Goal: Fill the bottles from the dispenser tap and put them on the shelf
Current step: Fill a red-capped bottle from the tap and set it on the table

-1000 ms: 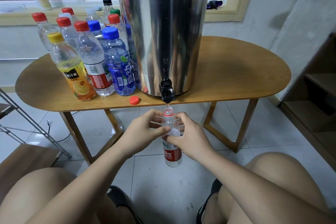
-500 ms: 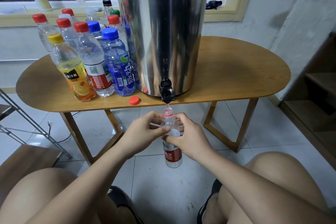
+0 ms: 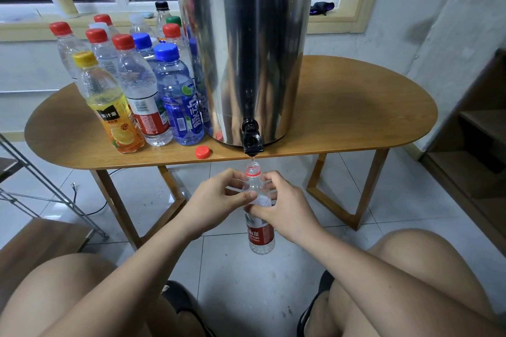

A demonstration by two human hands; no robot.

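A tall steel dispenser (image 3: 246,44) stands on the wooden table (image 3: 342,117), its black tap (image 3: 252,139) hanging over the front edge. Just under the spout I hold a clear, uncapped bottle with a red label (image 3: 260,235) upright, its neck ring red. My left hand (image 3: 216,200) grips the bottle's upper part from the left; my right hand (image 3: 282,205) grips it from the right. A thin stream of water runs from the spout into the mouth. A loose red cap (image 3: 203,152) lies on the table near the tap.
Several capped bottles (image 3: 137,90) crowd the table's left half, an orange juice bottle (image 3: 109,107) in front. A wooden shelf unit (image 3: 476,145) stands at the right wall, a metal rack (image 3: 41,186) at the left. My knees flank the tiled floor below.
Almost nothing differs; both hands keep the bottle under the tap, which sits a touch closer to the spout.
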